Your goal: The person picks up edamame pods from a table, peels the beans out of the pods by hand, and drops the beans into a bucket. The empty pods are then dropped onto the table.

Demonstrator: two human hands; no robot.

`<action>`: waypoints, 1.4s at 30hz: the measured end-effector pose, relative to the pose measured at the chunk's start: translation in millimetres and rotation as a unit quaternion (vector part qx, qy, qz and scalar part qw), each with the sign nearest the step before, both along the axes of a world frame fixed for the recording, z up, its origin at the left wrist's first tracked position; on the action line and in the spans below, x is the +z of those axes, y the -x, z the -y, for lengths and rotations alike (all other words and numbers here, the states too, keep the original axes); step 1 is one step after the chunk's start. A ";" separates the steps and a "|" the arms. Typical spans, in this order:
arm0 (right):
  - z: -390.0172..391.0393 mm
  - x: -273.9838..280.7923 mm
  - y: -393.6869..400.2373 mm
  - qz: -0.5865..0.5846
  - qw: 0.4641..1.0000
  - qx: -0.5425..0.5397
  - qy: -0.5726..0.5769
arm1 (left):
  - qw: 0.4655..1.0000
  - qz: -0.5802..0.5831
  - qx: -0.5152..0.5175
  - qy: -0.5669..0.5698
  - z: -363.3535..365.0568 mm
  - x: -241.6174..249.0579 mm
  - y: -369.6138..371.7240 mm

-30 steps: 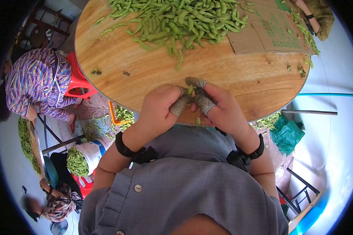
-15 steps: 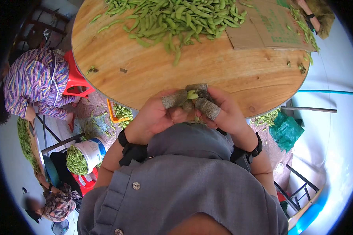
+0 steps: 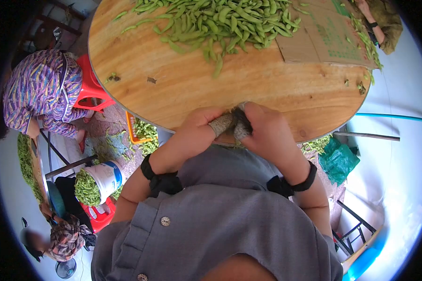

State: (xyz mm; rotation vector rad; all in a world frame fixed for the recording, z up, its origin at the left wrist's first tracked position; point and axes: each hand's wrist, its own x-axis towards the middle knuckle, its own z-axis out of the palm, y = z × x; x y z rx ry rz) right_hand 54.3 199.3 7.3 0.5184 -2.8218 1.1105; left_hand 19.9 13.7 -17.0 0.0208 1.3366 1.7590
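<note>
At the near edge of the round wooden table (image 3: 183,93), my left hand (image 3: 199,129) and my right hand (image 3: 267,129) meet, fingertips together. Grey-brown coverings wrap some fingers of both hands. The fingers of each hand are closed in a pinch; whatever lies between them is hidden. Beyond the hands, a big heap of green bean pods (image 3: 220,23) covers the far part of the table.
Flattened cardboard (image 3: 321,40) lies right of the heap. On the left are a person in patterned clothes (image 3: 40,84), a red stool (image 3: 90,84), an orange basket (image 3: 132,129) and a white bucket (image 3: 109,178) of pods. A green bag (image 3: 337,161) is at the right.
Both hands have turned and their fingers have closed tighter together. The pale green piece that showed between the fingertips is no longer visible. The view has shifted slightly.
</note>
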 end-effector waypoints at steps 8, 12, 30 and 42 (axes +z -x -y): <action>2.8 -1.8 -20.8 0.092 0.988 0.120 0.011 | 0.775 -0.422 0.102 0.459 83.0 27.8 -1.9; 5.9 -4.4 16.7 0.074 0.991 0.103 0.033 | 0.723 -0.376 0.064 0.576 126.0 41.6 -15.2; -12.5 6.1 30.1 0.314 0.898 -0.104 0.288 | 0.797 -0.553 -0.103 0.221 5.7 19.3 39.1; -8.8 -3.9 2.8 0.257 0.907 -0.024 0.333 | 0.896 -0.423 -0.004 0.134 -1.1 12.6 15.8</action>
